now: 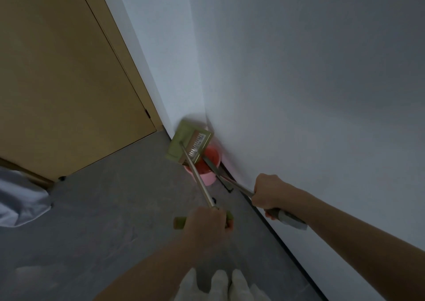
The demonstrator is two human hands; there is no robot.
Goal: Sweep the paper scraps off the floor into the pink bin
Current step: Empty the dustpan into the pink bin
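Green dustpan handle grip [181, 222] is clenched in the left hand [207, 227]; the right hand [270, 194] is wrapped around the broom handle [288, 218]. Both tools cross over the pink bin [207, 176], which stands in the wall corner [207, 117]. Dustpan [189, 143] is tilted over the bin opening, hiding the contents. Paper scraps cannot be made out.

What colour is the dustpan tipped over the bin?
Olive green, seen in the head view: the dustpan is tilted over the pink bin.
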